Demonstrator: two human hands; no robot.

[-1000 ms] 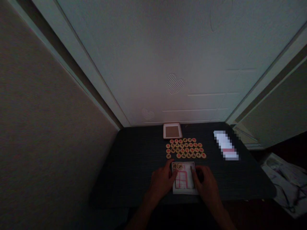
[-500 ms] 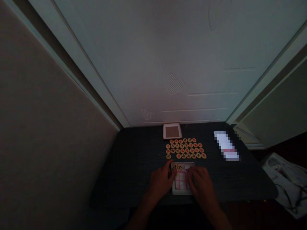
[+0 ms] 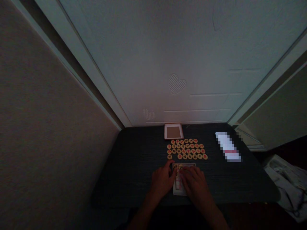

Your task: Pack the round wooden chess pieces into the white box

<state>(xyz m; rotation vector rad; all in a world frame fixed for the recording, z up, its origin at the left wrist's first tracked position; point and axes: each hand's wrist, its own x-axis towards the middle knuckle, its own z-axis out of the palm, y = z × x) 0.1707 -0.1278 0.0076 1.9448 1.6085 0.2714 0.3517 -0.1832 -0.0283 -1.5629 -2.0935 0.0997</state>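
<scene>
A shallow white open box [image 3: 179,193] lies near the front of the dark table, with a pink-and-white sheet [image 3: 178,184] inside. Round Chinese chess pieces [image 3: 180,166] sit in its far left corner, partly covered by fingers. My left hand [image 3: 163,178] grips the box's left wall, with the thumb over the inside. My right hand [image 3: 194,181] reaches across the box from the right, fingers bunched beside those pieces. Whatever its fingertips hold is hidden. Beyond the box, rows of wooden Chinese chess pieces [image 3: 188,151] with red or dark characters lie flat, with one gap in the nearest row.
A box lid [image 3: 165,132] with a brown inner panel lies at the back of the table [image 3: 134,159], against a white door [image 3: 148,80]. On the right is a pixelated bright object [image 3: 226,147]. A white bag [image 3: 285,185] with dark cords is beyond the table's right edge.
My right hand has moved left across the box, from its right side to the pieces in the far left corner. My left hand stays at the box's left wall.
</scene>
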